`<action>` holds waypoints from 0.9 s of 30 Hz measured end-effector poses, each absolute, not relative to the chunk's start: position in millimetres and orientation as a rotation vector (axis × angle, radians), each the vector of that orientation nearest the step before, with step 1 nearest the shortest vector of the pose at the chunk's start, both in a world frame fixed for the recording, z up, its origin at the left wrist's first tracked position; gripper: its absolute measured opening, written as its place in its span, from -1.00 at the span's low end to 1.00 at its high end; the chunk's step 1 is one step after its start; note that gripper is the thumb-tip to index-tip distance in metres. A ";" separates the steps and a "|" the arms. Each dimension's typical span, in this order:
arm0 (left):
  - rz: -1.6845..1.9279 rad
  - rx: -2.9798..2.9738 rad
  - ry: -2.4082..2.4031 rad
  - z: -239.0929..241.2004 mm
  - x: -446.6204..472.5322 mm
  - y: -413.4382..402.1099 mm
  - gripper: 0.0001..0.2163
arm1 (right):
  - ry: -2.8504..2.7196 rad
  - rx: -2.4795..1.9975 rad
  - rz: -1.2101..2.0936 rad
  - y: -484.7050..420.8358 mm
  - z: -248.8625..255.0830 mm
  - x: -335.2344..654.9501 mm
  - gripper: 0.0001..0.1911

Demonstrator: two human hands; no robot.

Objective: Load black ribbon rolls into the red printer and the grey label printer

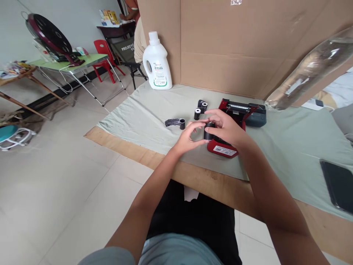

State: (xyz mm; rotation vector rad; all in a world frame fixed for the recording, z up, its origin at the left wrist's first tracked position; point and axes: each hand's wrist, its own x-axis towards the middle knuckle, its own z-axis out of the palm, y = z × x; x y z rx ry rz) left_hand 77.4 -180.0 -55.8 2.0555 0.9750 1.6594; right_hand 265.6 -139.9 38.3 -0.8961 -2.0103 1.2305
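Observation:
Both of my hands meet over a small black roll (209, 131), held just in front of a red label printer (231, 121) with its lid open. My right hand (224, 127) curls over the roll from above and the right. The fingertips of my left hand (189, 138) pinch it from the left. Two more black rolls (200, 109) stand on the pale green cloth (143, 114) behind my hands. A third roll (179, 123) lies there with a dark strip unwound to its left.
A white detergent bottle (157, 62) stands at the back left against a cardboard wall (234, 48). A clear plastic bottle (309, 70) leans in from the right. A dark phone (338, 186) lies near the right edge. Beyond the table are a fan (49, 36), a red chair (103, 49) and a seated person (139, 38).

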 end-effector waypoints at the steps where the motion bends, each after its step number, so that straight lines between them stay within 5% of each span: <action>1: 1.659 2.050 0.983 -57.2 77.3 -179.6 -0.44 | -2.000 -0.904 1.254 -140.5 38.9 265.5 -0.43; 13: 1.808 1.876 0.982 -63.7 75.4 -175.0 -0.27 | -2.026 -0.974 1.190 -141.7 40.0 260.5 -0.65; 27: 1.633 2.225 1.330 -56.2 72.0 -178.1 -0.46 | -2.184 -1.058 0.495 -160.1 29.1 242.2 -0.63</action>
